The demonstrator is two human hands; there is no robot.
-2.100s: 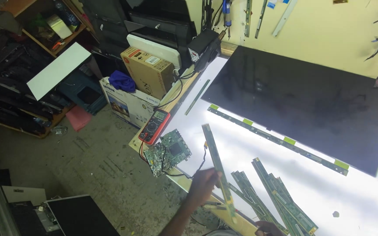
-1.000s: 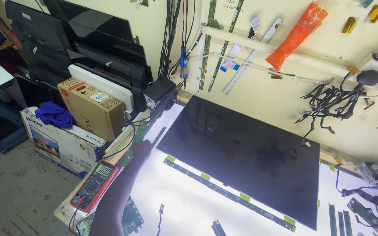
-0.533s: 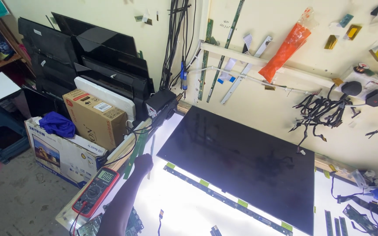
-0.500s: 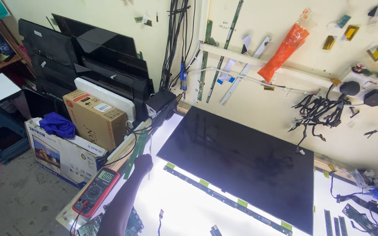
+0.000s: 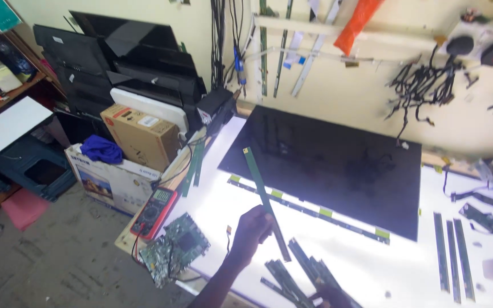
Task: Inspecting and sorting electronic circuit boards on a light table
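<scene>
While the long green strip [image 5: 265, 201] is held up above the lit white surface [image 5: 338, 256], most of its length is left unsupported. It is gripped near its lower third by the left hand [image 5: 252, 228], whose fingers are closed around it, and its far end is tilted toward the dark panel [image 5: 329, 165] lying flat on the surface. The right hand [image 5: 327, 298] is seen only in part at the bottom edge, resting on the pile of similar strips [image 5: 300, 276]; whether it is closed on one of them cannot be told.

Several risks can be judged from this. The thin strip could be bent or cracked if it is swung by one end, since its free length is levered against a single grip. Its upper tip could be knocked against the dark panel and the glossy face scratched. A slipped grip would let it fall onto the pile below, where parts could be chipped. The loose circuit board [image 5: 175, 251] and the red multimeter [image 5: 154, 211] sit at the surface's near corner and could be nudged off by the forearm.
</scene>
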